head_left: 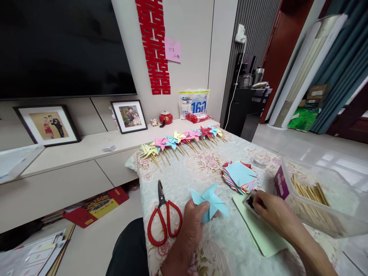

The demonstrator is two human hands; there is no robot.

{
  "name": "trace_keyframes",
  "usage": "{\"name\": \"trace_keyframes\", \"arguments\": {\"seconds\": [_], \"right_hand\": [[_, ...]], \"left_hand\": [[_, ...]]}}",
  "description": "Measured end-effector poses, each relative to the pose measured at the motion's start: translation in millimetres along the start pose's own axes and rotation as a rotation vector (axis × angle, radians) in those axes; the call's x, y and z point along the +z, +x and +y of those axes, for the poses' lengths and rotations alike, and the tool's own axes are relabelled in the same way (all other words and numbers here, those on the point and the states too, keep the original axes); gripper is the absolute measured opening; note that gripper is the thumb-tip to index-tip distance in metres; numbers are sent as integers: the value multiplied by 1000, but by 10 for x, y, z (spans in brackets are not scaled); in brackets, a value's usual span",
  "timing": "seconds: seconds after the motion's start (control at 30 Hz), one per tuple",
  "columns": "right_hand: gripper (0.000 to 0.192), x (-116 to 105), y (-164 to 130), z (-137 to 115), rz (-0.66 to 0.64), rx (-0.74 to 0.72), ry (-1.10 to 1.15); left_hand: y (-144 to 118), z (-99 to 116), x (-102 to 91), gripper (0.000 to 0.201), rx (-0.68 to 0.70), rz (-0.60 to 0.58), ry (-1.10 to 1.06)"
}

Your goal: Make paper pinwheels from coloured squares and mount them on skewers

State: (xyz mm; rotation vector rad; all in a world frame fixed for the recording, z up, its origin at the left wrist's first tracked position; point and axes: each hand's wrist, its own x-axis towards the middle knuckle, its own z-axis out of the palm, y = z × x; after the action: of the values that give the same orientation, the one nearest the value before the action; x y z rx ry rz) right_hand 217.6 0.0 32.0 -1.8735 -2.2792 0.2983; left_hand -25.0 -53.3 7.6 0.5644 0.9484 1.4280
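Observation:
Between the thumb and fingers of my left hand (193, 219), a light blue paper pinwheel (214, 197) is pinched at its folded centre. My right hand (269, 210) dips its closed fingertips into a small box (248, 205) of dark little pieces; what they grip there is hidden. That box rests on a stack of pale green paper (263, 239). Just beyond it lies a pile of coloured paper squares (240, 174), a blue one with slit corners on top. Red-handled scissors (162, 214) lie left of my left hand, tips pointing away.
Several pinwheels on sticks (172, 142) lie in a row along the table's far edge. At right stands a clear plastic tub (339, 218) holding wooden sticks (312, 191). A round clear lid (261, 160) lies behind it. The TV cabinet (94, 153) borders the flowered tablecloth (205, 163).

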Motion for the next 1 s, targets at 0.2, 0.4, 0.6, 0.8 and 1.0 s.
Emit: {"name": "trace_keyframes", "arguments": {"seconds": [0.2, 0.4, 0.6, 0.8, 1.0], "right_hand": [[19, -81, -59, -100, 113, 9, 149], [23, -144, -132, -325, 128, -58, 403], [28, -93, -177, -510, -51, -166, 621], [28, -50, -215, -721, -192, -221, 859], [21, 37, -267, -899, -191, -219, 985]], "left_hand": [[11, -32, 0, 27, 3, 21, 5], [27, -69, -28, 25, 17, -5, -9], [32, -57, -31, 21, 40, -21, -7], [31, -64, -26, 21, 70, 21, 31], [50, -121, -75, 20, 106, 24, 88]]}}
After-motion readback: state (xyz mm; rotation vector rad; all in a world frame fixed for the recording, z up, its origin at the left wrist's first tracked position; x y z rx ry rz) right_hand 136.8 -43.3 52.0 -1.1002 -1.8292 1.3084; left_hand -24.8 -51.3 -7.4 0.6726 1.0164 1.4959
